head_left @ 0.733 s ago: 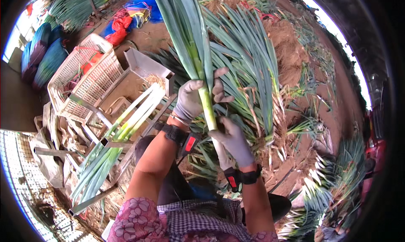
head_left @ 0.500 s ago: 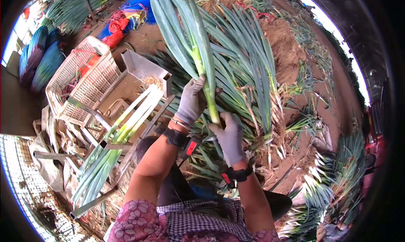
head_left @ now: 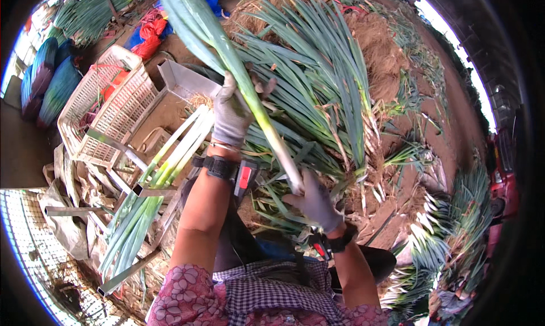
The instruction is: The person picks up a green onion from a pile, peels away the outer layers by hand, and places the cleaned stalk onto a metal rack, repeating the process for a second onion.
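Observation:
My left hand (head_left: 231,118), in a grey glove, is closed around the green upper part of a long green onion (head_left: 256,110). Its thumb lies on the near side, and fingertips show past the stalk. My right hand (head_left: 319,204), also gloved, grips the pale lower end, hiding the root tip. The onion slants, with its broad leaves reaching the top left edge of the view. Beneath and beyond it lies a heap of green onions (head_left: 323,93). A bunch of white-stemmed onions (head_left: 190,136) rests on a metal-framed rack (head_left: 184,82) at my left.
A cream plastic crate (head_left: 108,107) stands left of the rack, with red string inside. Red cord (head_left: 149,39) and blue netting lie behind it. Blue-green bundles (head_left: 54,96) are at far left. More white-stemmed onions (head_left: 426,238) lie at lower right, beside dry roots (head_left: 377,56).
My left hand has shifted left and my right hand down and slightly right. The onion tilts further left, and its pale lower end now shows between my hands.

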`<state>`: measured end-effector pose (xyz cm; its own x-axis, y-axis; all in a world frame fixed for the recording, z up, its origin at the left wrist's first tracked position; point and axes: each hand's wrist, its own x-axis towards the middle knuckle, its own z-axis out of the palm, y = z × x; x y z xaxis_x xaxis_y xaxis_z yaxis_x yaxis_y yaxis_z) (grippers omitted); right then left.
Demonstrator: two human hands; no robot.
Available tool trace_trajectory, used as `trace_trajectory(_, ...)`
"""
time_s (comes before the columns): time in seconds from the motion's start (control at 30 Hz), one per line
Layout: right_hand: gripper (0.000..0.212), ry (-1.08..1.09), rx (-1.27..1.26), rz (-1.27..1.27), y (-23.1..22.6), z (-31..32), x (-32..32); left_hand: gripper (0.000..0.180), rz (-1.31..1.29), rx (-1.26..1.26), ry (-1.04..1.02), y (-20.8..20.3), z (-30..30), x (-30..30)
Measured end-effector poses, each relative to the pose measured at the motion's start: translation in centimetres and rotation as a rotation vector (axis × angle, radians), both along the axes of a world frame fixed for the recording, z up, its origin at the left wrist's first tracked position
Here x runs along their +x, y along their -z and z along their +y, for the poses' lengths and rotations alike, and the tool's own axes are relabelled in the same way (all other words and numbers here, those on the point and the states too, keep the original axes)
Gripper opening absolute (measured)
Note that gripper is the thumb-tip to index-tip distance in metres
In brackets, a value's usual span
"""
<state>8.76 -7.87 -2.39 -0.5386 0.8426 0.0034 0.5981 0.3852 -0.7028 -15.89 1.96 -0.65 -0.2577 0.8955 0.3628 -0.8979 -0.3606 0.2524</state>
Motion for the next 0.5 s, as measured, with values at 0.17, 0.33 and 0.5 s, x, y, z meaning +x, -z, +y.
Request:
trace_trajectory(0.17, 0.033, 0.14, 0.072, 0.271, 1.4, 1.2, -0.6, 0.044, 0.429, -0.209, -0.145, 1.0, -0.6, 2.4)
trace_trajectory(0.33, 0.024, 0.187, 0.053, 0.161, 0.2, 3.5, -0.7, 0.022, 0.499, -0.675, -0.062, 3.1, -1.8, 6.9)
trace_trajectory(0.5, 0.024, 0.215, 0.227, -0.075, 0.0, -1.0, 1.7, 0.017, 0.529, -0.79, -0.098, 4.6, 0.3, 6.5)
